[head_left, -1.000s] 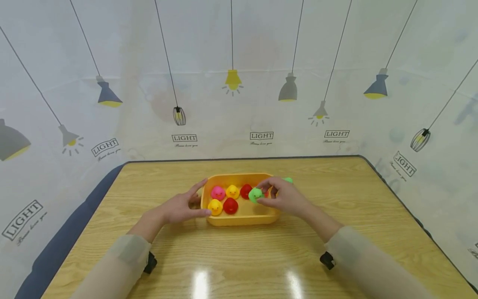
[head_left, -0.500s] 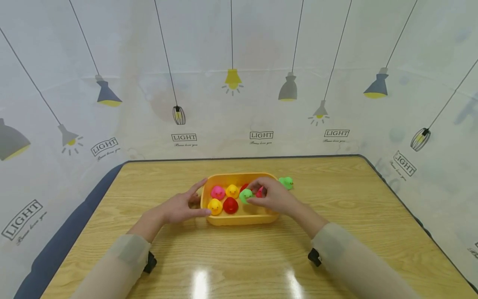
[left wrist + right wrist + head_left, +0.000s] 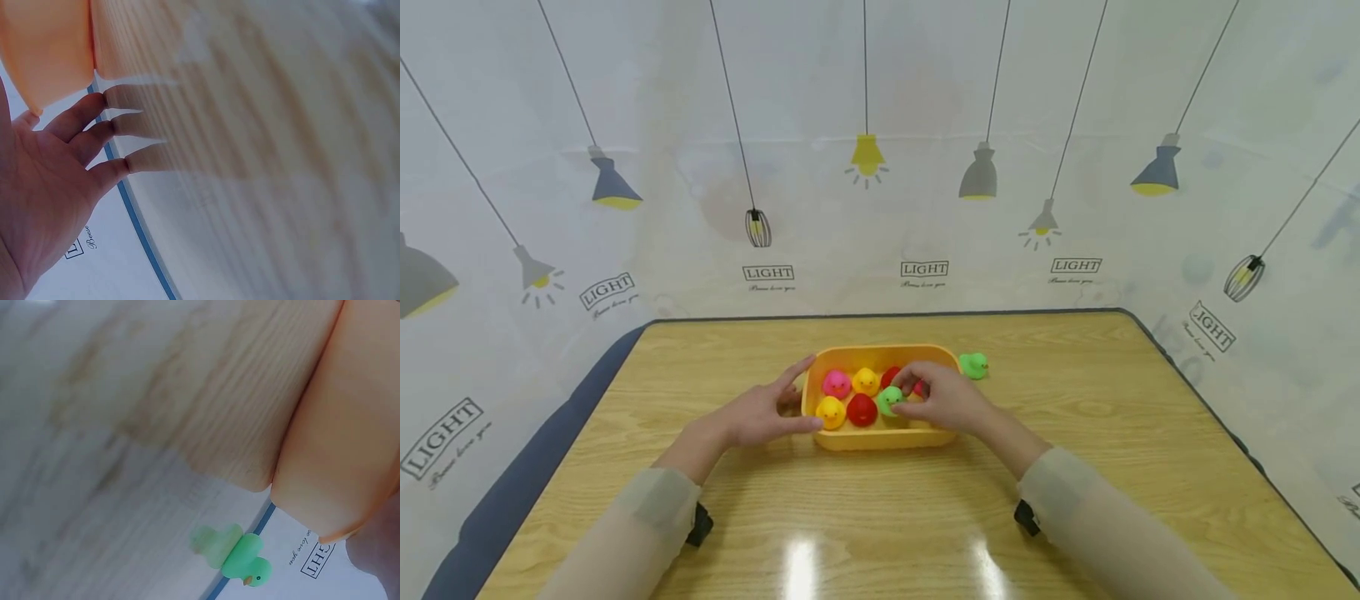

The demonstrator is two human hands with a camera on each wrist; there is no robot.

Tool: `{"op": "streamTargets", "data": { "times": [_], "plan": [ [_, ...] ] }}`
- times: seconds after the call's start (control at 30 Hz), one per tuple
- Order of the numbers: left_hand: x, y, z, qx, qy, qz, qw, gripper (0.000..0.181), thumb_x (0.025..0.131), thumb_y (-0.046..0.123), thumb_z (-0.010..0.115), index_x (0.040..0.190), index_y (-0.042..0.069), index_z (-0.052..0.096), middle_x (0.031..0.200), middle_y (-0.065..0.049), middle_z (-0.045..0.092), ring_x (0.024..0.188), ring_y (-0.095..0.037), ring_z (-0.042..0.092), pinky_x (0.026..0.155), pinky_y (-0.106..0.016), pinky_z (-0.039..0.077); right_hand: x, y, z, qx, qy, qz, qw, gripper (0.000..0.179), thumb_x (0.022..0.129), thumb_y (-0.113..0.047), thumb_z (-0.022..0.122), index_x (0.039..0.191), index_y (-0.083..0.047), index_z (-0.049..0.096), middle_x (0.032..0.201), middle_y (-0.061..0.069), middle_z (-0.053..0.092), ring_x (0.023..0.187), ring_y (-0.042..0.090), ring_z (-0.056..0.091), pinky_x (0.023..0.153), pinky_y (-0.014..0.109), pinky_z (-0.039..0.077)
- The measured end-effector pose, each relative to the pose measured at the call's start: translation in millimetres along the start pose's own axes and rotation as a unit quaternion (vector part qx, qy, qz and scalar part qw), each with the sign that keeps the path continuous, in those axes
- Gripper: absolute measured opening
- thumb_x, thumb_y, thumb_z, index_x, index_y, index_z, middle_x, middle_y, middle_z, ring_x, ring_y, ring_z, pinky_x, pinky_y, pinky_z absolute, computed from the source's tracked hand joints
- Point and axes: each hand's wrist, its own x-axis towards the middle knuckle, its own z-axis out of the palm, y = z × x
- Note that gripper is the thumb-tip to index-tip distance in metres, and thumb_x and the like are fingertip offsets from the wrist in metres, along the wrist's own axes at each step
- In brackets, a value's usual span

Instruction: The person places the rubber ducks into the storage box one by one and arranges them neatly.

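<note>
An orange-yellow plastic box (image 3: 887,442) stands on the table, holding several rubber ducks in pink, yellow and red. My left hand (image 3: 760,414) spans its left end, thumb at the front corner and index finger along the back one. In the left wrist view the other fingers (image 3: 87,140) reach loosely toward the tabletop. Between thumb and fingertips, my right hand (image 3: 946,398) pinches a green rubber duck (image 3: 891,402) low inside the box, just right of the front red duck (image 3: 862,410). That hand partly hides a red duck and a pink one behind it.
A second green rubber duck (image 3: 974,366) sits on the wooden table (image 3: 880,517), just outside the box's back right corner. Behind the table's dark far edge hangs a pale cloth backdrop (image 3: 820,175) printed with lamps.
The right hand has carried the green duck left and then lowered it in the box, uncovering the outside green duck. The left hand has kept its place.
</note>
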Motion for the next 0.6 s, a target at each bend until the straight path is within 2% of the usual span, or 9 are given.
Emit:
{"op": "streamTargets", "data": {
  "times": [0.2,0.4,0.6],
  "plan": [
    [-0.2,2.0,-1.4,0.001,0.001,0.000,1.0000,0.112,0.093,0.080,0.070,0.174,0.051,0.000,0.170,-0.022,0.048,0.157,-0.053,0.043,0.128,-0.078,0.026,-1.1,-2.2,0.5,-0.048,-0.002,0.004,0.9988,0.029,0.093,-0.039,0.090,0.113,-0.025,0.074,0.103,-0.008,0.072,0.087,0.015,0.062,0.077,0.031,0.054],
    [-0.9,4.9,-2.2,-0.003,-0.002,-0.005,1.0000,0.111,0.093,0.079,0.070,0.175,0.051,0.000,0.171,-0.023,0.047,0.157,-0.054,0.043,0.127,-0.079,0.027,1.1,-6.0,1.5,-0.091,-0.018,0.026,0.9953,0.028,0.094,-0.043,0.088,0.111,-0.025,0.074,0.100,-0.010,0.072,0.091,0.013,0.063,0.085,0.035,0.055],
    [-1.4,4.3,-1.7,-0.002,-0.002,-0.007,1.0000,0.111,0.093,0.079,0.070,0.174,0.052,0.000,0.170,-0.023,0.047,0.156,-0.054,0.044,0.127,-0.079,0.028,3.4,-8.9,2.9,-0.102,-0.025,0.043,0.9935,0.029,0.094,-0.044,0.088,0.110,-0.025,0.073,0.097,-0.010,0.071,0.091,0.014,0.063,0.086,0.036,0.055]
  ]
}}
